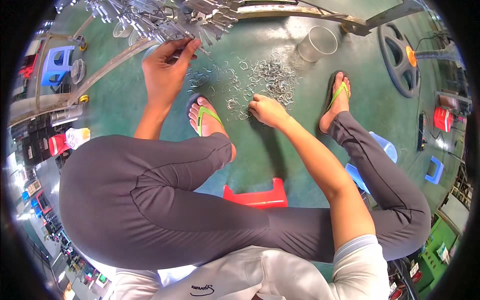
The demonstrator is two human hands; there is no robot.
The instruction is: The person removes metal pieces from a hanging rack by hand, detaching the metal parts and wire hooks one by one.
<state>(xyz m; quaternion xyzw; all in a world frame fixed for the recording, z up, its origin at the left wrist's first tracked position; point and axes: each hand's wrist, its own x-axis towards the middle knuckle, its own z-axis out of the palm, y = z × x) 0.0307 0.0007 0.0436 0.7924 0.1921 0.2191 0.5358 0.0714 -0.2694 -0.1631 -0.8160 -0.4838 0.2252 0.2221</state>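
Presently, left hand (pixel 164 67) pinches metal strip (pixel 204 51), its length slanting near-right; right hand (pixel 269 110) bunched at metal hooks (pixel 276 79), hold unclear.

Curved silvery metal hooks (pixel 274 79) lie on the green floor (pixel 250 161), mainly between two lime-strapped sandals (pixel 201 119), beyond a red plastic stool (pixel 257 199); slim silvery metal parts (pixel 150 22) sit ahead-left, a clear round plastic tub (pixel 318 45) ahead-right.

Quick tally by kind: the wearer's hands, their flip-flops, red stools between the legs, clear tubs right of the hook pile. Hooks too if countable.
Hands: 2 (left hand, right hand)
Flip-flops: 2
Red stool: 1
Clear tub: 1
Total: 6, excluding metal hooks, too many and overlapping to count.
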